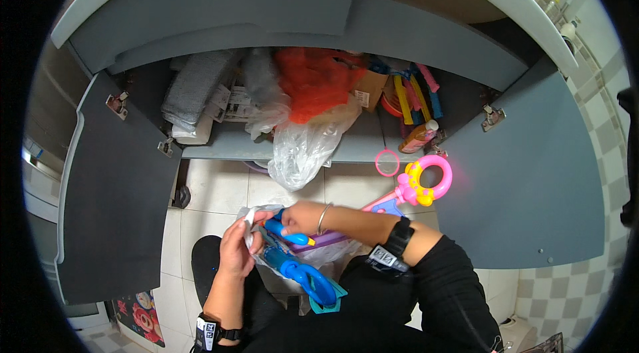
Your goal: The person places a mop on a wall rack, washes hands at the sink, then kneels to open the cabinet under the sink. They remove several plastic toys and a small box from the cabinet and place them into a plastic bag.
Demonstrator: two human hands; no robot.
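Note:
My left hand (238,248) grips the edge of a white plastic bag (251,225) with its fingers. Close beside it, my right hand (298,218) holds a small blue plastic toy (289,233) with a yellow tip, over the bag. Below them a larger blue plastic toy (307,278) with a loop handle lies partly in the bag, a teal piece (339,303) at its end. A purple item (324,240) shows under my right wrist. Past my right forearm is a pink and yellow toy (414,183) with a ring handle, its lower part partly hidden by the arm.
An open grey cabinet (229,152) holds folded grey cloth (194,88), a red plastic bag (314,83), a clear plastic bag (299,153), a cardboard box (370,87) and a brown bottle (418,138). A pink hoop (387,162) hangs at its edge. Cabinet doors (115,203) (519,193) stand open on both sides.

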